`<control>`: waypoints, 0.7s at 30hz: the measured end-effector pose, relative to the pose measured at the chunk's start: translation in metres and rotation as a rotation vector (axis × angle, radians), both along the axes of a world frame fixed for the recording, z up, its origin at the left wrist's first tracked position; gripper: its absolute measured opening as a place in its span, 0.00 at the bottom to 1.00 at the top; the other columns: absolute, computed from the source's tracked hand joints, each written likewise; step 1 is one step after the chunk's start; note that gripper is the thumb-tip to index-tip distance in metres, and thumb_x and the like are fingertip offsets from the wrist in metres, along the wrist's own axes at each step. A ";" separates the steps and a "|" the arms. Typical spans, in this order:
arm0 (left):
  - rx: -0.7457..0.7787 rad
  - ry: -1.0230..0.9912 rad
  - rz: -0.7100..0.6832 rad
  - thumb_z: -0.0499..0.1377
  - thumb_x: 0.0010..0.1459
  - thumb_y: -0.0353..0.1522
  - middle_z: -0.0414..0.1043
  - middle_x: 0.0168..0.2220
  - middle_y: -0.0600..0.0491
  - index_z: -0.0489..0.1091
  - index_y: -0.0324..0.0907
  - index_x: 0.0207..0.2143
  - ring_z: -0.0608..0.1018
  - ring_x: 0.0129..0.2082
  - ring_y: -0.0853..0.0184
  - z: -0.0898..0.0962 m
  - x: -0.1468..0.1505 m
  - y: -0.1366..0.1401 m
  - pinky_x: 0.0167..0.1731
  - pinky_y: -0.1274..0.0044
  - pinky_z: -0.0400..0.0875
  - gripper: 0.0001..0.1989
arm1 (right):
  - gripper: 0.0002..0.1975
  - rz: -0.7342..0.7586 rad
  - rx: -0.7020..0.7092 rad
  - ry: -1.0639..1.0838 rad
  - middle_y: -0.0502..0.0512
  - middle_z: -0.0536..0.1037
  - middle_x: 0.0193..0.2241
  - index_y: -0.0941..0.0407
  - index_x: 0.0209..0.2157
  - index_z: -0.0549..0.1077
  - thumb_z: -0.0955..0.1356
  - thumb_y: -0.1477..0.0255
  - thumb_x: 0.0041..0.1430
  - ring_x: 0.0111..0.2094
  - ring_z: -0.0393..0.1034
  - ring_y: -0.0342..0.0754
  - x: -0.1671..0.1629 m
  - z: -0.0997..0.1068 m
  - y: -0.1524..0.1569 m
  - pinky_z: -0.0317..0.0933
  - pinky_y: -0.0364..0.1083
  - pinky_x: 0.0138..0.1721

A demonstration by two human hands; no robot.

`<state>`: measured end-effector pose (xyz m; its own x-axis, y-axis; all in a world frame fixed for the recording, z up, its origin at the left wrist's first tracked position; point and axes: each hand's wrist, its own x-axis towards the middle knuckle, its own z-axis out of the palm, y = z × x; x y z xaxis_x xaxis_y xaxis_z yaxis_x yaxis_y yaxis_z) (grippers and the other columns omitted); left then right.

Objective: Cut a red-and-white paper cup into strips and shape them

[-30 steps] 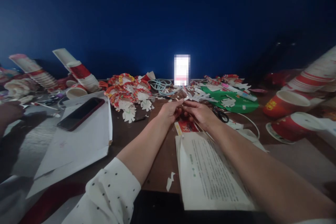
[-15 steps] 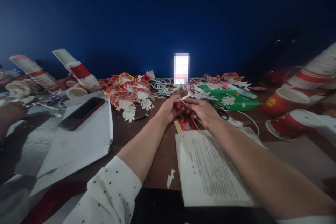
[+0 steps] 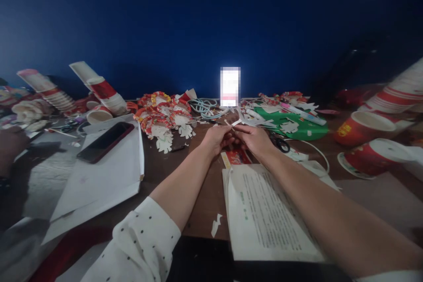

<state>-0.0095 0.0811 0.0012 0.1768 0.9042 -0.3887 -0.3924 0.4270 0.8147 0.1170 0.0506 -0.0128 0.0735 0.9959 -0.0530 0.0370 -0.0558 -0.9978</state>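
Observation:
My left hand [image 3: 216, 139] and my right hand [image 3: 253, 140] meet over the middle of the table, fingertips pinched together. Between them is a narrow white paper strip [image 3: 237, 122], its upper end sticking out above the fingers; the rest is hidden. Both hands are closed on it. Just under them lies a red printed packet [image 3: 237, 157] with a yellow edge. Closest to my forearms is an open printed booklet [image 3: 264, 211]. Beyond my right hand, cut white paper pieces [image 3: 259, 119] spread toward a green sheet [image 3: 306, 128].
Left of my hands lie red-and-white cut paper crafts [image 3: 165, 114] and a phone [image 3: 105, 142] on white card [image 3: 109, 185]. Paper cup stacks [image 3: 107, 92] lean behind. Red cups [image 3: 361, 128] and scissors [image 3: 282, 144] are at right. Another person's hand [image 3: 12, 145] is at far left. A bright screen [image 3: 230, 86] glows ahead.
My fingertips have shifted slightly around the white strip, which now shows less red and tilts up between them. The whole view has moved slightly, so things appear a little further right.

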 end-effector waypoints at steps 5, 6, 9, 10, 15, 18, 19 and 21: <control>-0.016 0.044 0.013 0.62 0.54 0.26 0.64 0.18 0.57 0.67 0.37 0.23 0.68 0.17 0.77 0.000 0.002 -0.001 0.18 0.85 0.67 0.08 | 0.17 -0.024 0.031 -0.026 0.48 0.78 0.22 0.55 0.42 0.80 0.70 0.70 0.49 0.19 0.66 0.40 -0.003 0.001 -0.001 0.60 0.40 0.19; -0.015 0.051 0.009 0.61 0.55 0.26 0.64 0.17 0.57 0.67 0.37 0.24 0.68 0.17 0.77 0.000 0.002 -0.001 0.18 0.86 0.67 0.08 | 0.16 -0.026 0.033 -0.031 0.48 0.78 0.22 0.55 0.42 0.80 0.70 0.70 0.49 0.19 0.66 0.40 -0.004 0.002 -0.002 0.60 0.40 0.19; -0.005 0.061 -0.012 0.59 0.57 0.26 0.63 0.17 0.57 0.67 0.37 0.24 0.67 0.16 0.77 0.000 0.002 -0.002 0.18 0.86 0.66 0.08 | 0.15 -0.037 0.039 -0.046 0.48 0.78 0.22 0.56 0.41 0.80 0.70 0.70 0.50 0.19 0.66 0.40 -0.005 0.004 -0.003 0.61 0.40 0.19; -0.003 0.063 -0.018 0.59 0.57 0.26 0.63 0.17 0.57 0.67 0.37 0.23 0.67 0.15 0.77 0.000 0.002 -0.002 0.18 0.86 0.66 0.09 | 0.15 -0.039 0.039 -0.049 0.48 0.78 0.22 0.56 0.41 0.80 0.70 0.70 0.50 0.19 0.66 0.40 -0.004 0.004 -0.003 0.61 0.40 0.19; 0.000 0.080 -0.003 0.58 0.56 0.24 0.62 0.15 0.57 0.65 0.37 0.20 0.65 0.13 0.78 0.001 0.004 -0.002 0.16 0.86 0.64 0.12 | 0.13 -0.035 0.061 -0.148 0.48 0.78 0.22 0.55 0.40 0.81 0.70 0.70 0.51 0.19 0.67 0.41 -0.003 0.000 -0.003 0.62 0.40 0.20; 0.006 0.086 0.030 0.59 0.55 0.22 0.61 0.14 0.58 0.65 0.37 0.19 0.64 0.13 0.79 0.001 0.006 -0.002 0.15 0.87 0.62 0.12 | 0.13 -0.001 0.085 -0.182 0.48 0.77 0.22 0.54 0.40 0.80 0.69 0.72 0.52 0.19 0.68 0.42 -0.004 0.001 -0.003 0.63 0.41 0.20; 0.001 0.085 0.047 0.59 0.54 0.22 0.61 0.14 0.58 0.65 0.37 0.19 0.63 0.12 0.79 0.001 0.007 -0.002 0.15 0.88 0.62 0.12 | 0.14 0.017 0.084 -0.155 0.47 0.77 0.22 0.54 0.41 0.79 0.68 0.73 0.52 0.19 0.68 0.42 -0.005 0.002 -0.004 0.63 0.41 0.20; -0.021 0.085 0.084 0.59 0.53 0.21 0.61 0.14 0.58 0.66 0.36 0.19 0.63 0.12 0.80 0.001 0.008 -0.001 0.15 0.87 0.61 0.11 | 0.15 0.041 0.068 -0.074 0.47 0.76 0.22 0.54 0.42 0.78 0.68 0.74 0.51 0.19 0.68 0.42 -0.007 0.004 -0.005 0.63 0.41 0.19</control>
